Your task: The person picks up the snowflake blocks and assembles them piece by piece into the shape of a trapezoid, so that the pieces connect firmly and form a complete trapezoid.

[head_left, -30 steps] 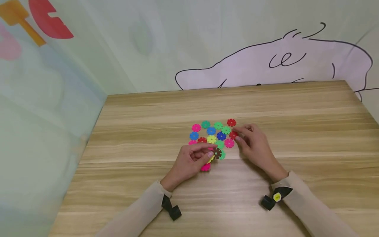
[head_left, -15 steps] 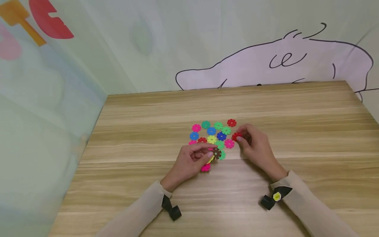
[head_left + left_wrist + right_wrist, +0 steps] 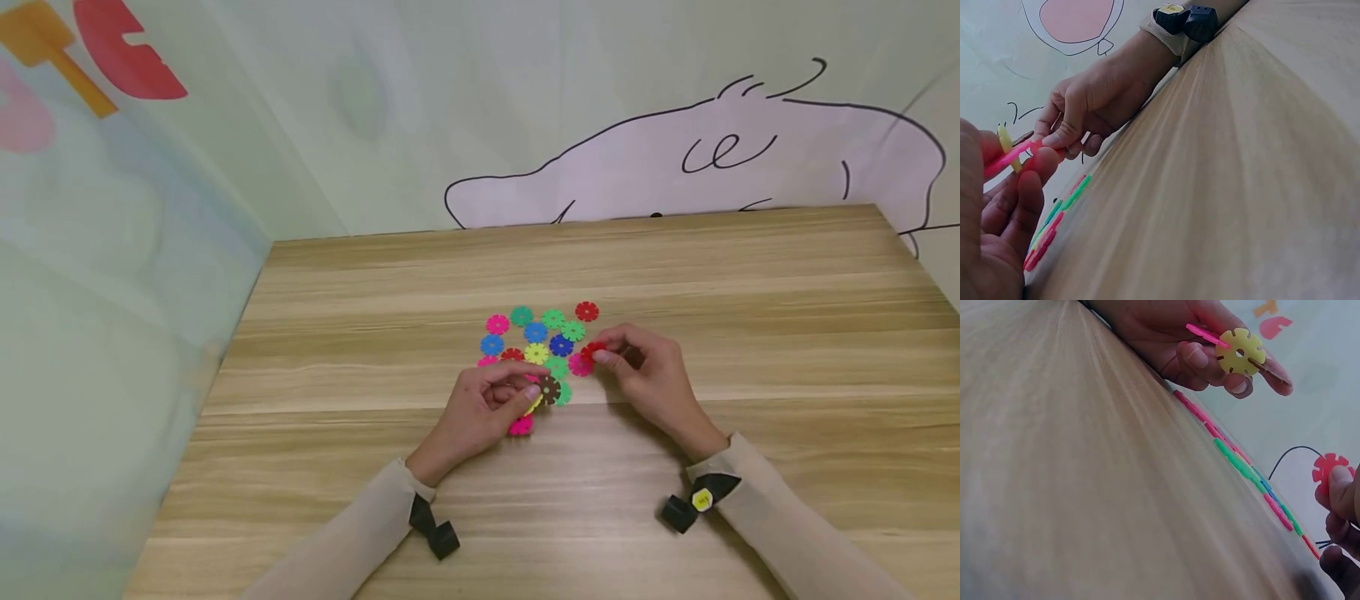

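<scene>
My left hand (image 3: 476,412) pinches a small cluster of notched plastic discs. In it a yellow disc (image 3: 1230,361) is slotted to a pink disc (image 3: 1202,332) and a brown disc (image 3: 550,390). My right hand (image 3: 660,379) holds a red notched disc (image 3: 1327,467) between thumb and fingers, a short way right of the cluster and apart from it. Beneath and beyond the hands, loose discs lie flat on the table, among them a dark blue disc (image 3: 561,345), a green disc (image 3: 573,331) and a magenta disc (image 3: 579,365). The left hand hides some of them.
The wooden table (image 3: 360,317) meets a printed wall sheet (image 3: 420,108) at its back and left edges. Another red disc (image 3: 587,312) lies at the far right of the loose discs. Each wrist carries a small black camera (image 3: 444,540).
The right hand has picked up the red disc from the right side of the loose discs and brought it slightly left. The left hand and its cluster have stayed nearly still.
</scene>
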The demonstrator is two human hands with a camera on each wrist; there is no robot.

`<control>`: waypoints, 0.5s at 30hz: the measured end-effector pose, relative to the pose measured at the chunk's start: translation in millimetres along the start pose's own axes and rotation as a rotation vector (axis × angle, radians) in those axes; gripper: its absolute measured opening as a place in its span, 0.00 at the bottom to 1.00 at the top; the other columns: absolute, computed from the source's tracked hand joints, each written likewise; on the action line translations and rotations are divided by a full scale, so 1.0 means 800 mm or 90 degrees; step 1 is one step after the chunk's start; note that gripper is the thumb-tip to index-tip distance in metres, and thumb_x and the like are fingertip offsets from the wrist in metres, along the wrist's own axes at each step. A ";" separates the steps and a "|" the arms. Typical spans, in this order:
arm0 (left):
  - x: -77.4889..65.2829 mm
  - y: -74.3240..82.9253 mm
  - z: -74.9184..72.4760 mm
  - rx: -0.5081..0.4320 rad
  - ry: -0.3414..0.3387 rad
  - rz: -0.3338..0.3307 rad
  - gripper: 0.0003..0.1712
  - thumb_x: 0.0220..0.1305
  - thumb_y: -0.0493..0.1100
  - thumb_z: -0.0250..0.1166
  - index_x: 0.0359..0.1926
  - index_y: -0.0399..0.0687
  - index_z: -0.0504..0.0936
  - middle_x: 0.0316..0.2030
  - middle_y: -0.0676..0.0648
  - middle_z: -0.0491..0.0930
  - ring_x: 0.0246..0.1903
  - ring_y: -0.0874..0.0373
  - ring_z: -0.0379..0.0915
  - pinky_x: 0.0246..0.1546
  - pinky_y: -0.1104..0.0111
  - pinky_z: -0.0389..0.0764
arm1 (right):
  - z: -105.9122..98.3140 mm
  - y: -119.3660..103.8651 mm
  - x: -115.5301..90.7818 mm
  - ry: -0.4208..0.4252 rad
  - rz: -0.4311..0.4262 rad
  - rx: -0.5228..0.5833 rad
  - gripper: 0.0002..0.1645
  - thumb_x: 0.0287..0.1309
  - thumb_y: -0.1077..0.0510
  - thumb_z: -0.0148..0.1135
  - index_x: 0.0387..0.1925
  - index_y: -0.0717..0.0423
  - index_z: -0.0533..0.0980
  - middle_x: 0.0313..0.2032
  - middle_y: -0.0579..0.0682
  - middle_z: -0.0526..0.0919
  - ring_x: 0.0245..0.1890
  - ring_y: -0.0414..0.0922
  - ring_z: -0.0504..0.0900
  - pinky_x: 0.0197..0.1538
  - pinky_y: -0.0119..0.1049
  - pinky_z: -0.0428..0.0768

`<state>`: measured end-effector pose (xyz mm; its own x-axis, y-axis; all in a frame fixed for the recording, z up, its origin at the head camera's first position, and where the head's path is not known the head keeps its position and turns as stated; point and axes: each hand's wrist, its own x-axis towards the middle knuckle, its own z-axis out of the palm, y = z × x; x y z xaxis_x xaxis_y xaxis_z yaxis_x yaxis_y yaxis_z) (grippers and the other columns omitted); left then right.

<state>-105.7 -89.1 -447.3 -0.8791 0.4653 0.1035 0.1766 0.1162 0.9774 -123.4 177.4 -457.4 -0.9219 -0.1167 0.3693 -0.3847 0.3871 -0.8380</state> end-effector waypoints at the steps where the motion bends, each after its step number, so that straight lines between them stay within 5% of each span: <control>1: 0.000 0.000 0.000 -0.005 -0.002 0.000 0.13 0.75 0.36 0.66 0.57 0.42 0.87 0.43 0.40 0.91 0.29 0.66 0.86 0.27 0.75 0.83 | 0.000 -0.001 -0.001 -0.002 0.001 0.014 0.07 0.62 0.72 0.73 0.40 0.61 0.86 0.31 0.55 0.89 0.29 0.35 0.79 0.34 0.24 0.77; 15: 0.000 -0.001 -0.002 -0.011 -0.023 -0.013 0.13 0.77 0.38 0.65 0.57 0.41 0.87 0.46 0.39 0.92 0.32 0.59 0.91 0.32 0.71 0.88 | 0.017 -0.017 -0.012 -0.091 0.018 0.181 0.09 0.62 0.75 0.70 0.42 0.65 0.86 0.36 0.32 0.91 0.35 0.33 0.86 0.40 0.26 0.84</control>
<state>-106.8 -90.3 -448.0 -0.8655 0.4950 0.0765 0.1502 0.1108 0.9824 -110.4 160.6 -455.4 -0.9215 -0.2448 0.3015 -0.3380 0.1231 -0.9331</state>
